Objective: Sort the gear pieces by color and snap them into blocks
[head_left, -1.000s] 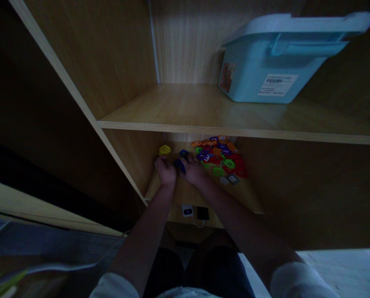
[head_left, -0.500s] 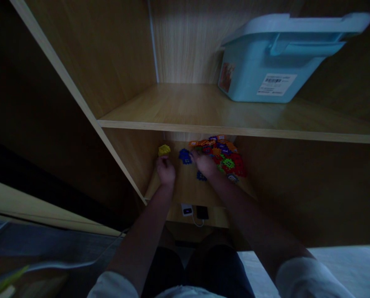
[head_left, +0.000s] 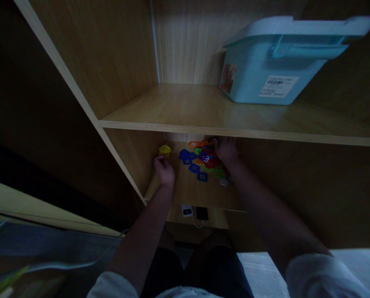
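Observation:
A small stack of yellow gear-shaped toy pieces (head_left: 164, 149) stands at the left of the lower shelf. My left hand (head_left: 165, 171) is at its front, fingers bent and closed against the stack's lower part. On the right, a heap of red, green, orange and purple gear pieces (head_left: 212, 162) spreads over the shelf. My right hand (head_left: 227, 150) lies at the heap's back right edge, fingers stretched out and partly in shadow. Between the hands, several blue gear pieces (head_left: 194, 168) lie flat, some overlapping, in a slanting row.
Above my hands runs the upper shelf board (head_left: 185, 103), carrying a light blue lidded bin (head_left: 265, 66) with a label. Below the lower shelf are a white device (head_left: 186, 210) and a black device (head_left: 202, 213) with a white cable. Cabinet walls stand at both sides.
My right hand has moved right and back, from the blue pieces to the far side of the heap. The heap has shifted left, and more blue pieces show. My left hand stays by the yellow stack.

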Demonstrator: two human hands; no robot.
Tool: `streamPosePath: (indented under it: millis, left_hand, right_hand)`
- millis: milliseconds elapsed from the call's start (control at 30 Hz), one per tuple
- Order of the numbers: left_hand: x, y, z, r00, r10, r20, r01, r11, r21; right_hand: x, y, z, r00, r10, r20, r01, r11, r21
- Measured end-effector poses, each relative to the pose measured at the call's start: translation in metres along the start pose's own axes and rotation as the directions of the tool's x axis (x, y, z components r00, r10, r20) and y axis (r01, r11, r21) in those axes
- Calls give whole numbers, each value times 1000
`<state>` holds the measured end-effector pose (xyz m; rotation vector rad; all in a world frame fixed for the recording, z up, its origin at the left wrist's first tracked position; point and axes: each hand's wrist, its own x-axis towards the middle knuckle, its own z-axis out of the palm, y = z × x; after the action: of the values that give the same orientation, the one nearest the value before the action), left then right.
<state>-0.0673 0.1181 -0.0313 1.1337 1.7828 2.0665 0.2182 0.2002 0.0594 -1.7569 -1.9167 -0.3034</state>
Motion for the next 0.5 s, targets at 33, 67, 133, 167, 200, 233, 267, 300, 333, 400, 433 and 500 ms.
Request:
streamPosePath:
  millis: [33,67,133,167,200,233,267,300,333,400,433,500]
  left_hand:
    - [0,-1,1,1000,0,-7,0,1000,-1]
    - [0,-2,2,1000,1,-12,-1,1000,1]
    - [-1,-4,3,1000,-3,-16,3,1000,8]
    - [-1,-5,4,1000,-10,-13,10,1000,15]
    - [-1,-5,4,1000,-22,-8,23,1000,22]
    - [-1,-4,4,999,-38,-1,38,999,28]
    - [-1,-3,3,998,-55,7,55,998,32]
    - [-1,-2,3,997,-70,12,70,997,34]
    - [-1,0,2,996,-84,13,83,996,35]
    - [-1,6,-1,994,-107,6,107,994,34]
    - [-1,9,-2,993,-122,1,122,992,33]
    - [-1,15,-6,987,-161,-9,162,986,29]
  right_hand:
    - [-7,-8,1,999,-40,-7,40,999,28]
    - [-14,-19,2,995,-95,-8,95,993,71]
    - [-29,-46,5,971,-241,7,236,956,175]
    - [-35,-61,8,948,-318,36,301,924,235]
    - [-41,-77,11,923,-379,66,346,892,290]
    - [-46,-94,15,901,-425,90,372,862,343]
    - [-50,-111,20,885,-455,104,385,837,388]
    - [-52,-128,25,869,-481,113,396,814,425]
    - [-53,-144,31,857,-501,119,403,797,449]
    - [-51,-172,45,847,-508,157,385,790,477]
    - [-48,-184,52,851,-491,187,351,796,492]
    - [-40,-203,64,846,-483,226,316,797,515]
